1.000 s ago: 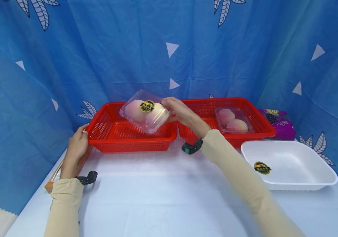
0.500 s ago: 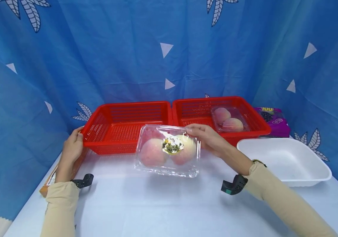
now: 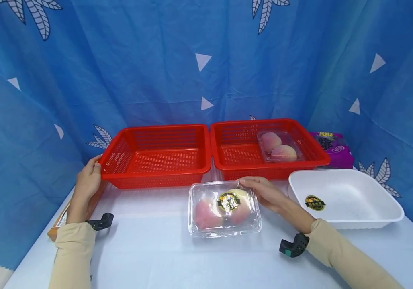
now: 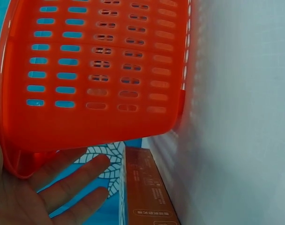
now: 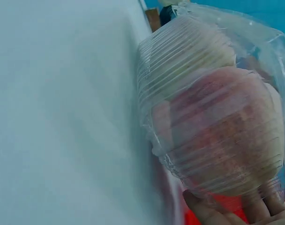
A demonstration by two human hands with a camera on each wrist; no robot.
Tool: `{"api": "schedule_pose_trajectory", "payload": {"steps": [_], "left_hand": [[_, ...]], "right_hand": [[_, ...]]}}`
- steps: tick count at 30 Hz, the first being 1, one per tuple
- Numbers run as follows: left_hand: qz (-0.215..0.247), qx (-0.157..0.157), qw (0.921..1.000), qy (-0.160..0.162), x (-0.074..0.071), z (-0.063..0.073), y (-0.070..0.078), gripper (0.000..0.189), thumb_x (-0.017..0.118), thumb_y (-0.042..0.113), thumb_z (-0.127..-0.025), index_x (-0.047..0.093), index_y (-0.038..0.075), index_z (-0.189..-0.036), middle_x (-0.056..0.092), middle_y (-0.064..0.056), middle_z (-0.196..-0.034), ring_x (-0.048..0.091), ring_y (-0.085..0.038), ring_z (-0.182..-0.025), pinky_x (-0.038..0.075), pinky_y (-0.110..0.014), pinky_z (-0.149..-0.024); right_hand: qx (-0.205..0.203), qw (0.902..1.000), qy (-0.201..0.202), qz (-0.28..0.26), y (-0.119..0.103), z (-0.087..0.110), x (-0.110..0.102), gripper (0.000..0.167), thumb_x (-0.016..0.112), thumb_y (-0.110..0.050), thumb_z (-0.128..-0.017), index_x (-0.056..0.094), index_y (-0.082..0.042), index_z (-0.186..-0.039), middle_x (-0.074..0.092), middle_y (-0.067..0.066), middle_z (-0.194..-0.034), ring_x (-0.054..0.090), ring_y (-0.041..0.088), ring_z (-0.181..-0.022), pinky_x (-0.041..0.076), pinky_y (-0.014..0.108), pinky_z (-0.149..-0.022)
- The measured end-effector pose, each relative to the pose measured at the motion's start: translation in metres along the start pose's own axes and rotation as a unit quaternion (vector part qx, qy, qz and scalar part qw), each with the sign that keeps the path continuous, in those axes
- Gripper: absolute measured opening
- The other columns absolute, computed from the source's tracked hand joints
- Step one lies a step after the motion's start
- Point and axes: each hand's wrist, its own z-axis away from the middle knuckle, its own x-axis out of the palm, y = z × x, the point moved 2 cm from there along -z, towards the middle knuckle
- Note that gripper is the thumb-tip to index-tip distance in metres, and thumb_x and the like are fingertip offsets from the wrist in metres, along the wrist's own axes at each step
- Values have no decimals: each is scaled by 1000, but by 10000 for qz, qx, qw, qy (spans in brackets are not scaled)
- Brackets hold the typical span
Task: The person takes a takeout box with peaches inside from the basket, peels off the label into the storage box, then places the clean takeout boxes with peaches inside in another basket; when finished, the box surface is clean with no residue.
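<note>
At the middle of the table in the head view, my right hand [image 3: 266, 194] pinches the upper right corner of a clear plastic box of peaches [image 3: 224, 210]. Two peaches show through its lid, which bears a black and yellow sticker. The right wrist view has the box [image 5: 217, 122] close beside the white tabletop, with fingertips [image 5: 206, 211] at its end. My left hand [image 3: 87, 180] holds the left rim of the left red basket [image 3: 156, 178], which has nothing in it. In the left wrist view, the fingers [image 4: 81, 178] reach past the basket's corner.
A second red basket [image 3: 271, 170] stands to the right, with another box of peaches [image 3: 282, 154] inside. Beyond it lies a purple pack [image 3: 338, 152]. A white tray [image 3: 362, 200] with a sticker sits at the right. An orange-brown carton [image 4: 149, 187] lies beneath my left hand.
My right hand has brought the peach box from over the left basket down and right to the middle of the table. The left hand has stayed on the basket rim.
</note>
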Motion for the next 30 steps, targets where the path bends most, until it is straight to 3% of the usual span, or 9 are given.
{"api": "schedule_pose_trajectory", "payload": {"steps": [8,10,13,15,17,20,22,27,30], "left_hand": [[259,-494,9984,-91,-13,37,59,61,21,46,-102,13,18,-155,33,-23,-149,40,-42,-127,38,-61,-98],[-23,-339,9994,70,-16,45,74,57,23,38,-104,18,12,-154,36,-26,-145,40,-44,-125,38,-61,-99],[-644,305,9964,466,-20,50,98,51,31,25,-103,30,4,-149,39,-30,-140,40,-48,-122,37,-66,-96],[-1054,944,9854,941,-19,52,116,46,38,18,-100,42,2,-143,44,-29,-134,41,-47,-118,37,-68,-92],[-1006,1636,9742,1188,-13,54,137,42,43,15,-98,50,5,-138,48,-26,-132,43,-45,-117,38,-67,-90],[-674,2706,9527,1206,5,61,170,35,48,11,-96,59,6,-129,55,-18,-126,48,-39,-115,41,-60,-90],[-492,3310,9370,1002,21,70,191,32,51,10,-95,61,7,-125,59,-14,-122,52,-33,-112,44,-54,-89],[-334,4517,8913,212,64,107,234,28,60,15,-91,66,8,-118,64,-6,-112,61,-23,-101,53,-40,-81],[-457,4897,8695,-459,90,130,246,30,63,21,-90,66,11,-118,64,-2,-110,63,-18,-98,55,-34,-77]], "right_hand": [[136,9996,157,-199,13,-10,-6,25,48,-25,-101,73,-26,-99,70,-10,-104,59,8,-104,48,24,-92],[105,9995,243,-181,15,-14,-5,24,49,-25,-100,73,-24,-98,70,-9,-101,59,9,-103,48,23,-91],[110,9987,499,-53,17,-18,-5,22,51,-25,-99,72,-19,-96,68,-8,-98,57,9,-101,46,21,-93],[116,9978,658,24,19,-20,-6,23,52,-25,-99,71,-12,-98,65,-6,-98,55,10,-101,42,22,-97],[85,9968,775,173,19,-21,-8,30,51,-27,-100,67,-3,-108,63,-3,-106,52,12,-108,37,28,-105],[-95,9933,854,773,17,-19,-10,46,48,-31,-101,55,7,-125,61,9,-121,51,22,-120,32,41,-112],[-302,9850,811,1491,12,-15,-10,51,47,-32,-101,50,8,-131,57,16,-129,50,28,-124,32,47,-111],[-992,9349,552,3363,-4,-2,-8,42,57,-27,-97,55,-1,-130,60,15,-126,54,33,-119,43,48,-101],[-1407,9014,421,4073,-15,7,-4,42,65,-26,-91,59,-9,-129,61,8,-125,54,29,-119,47,50,-97]]}}
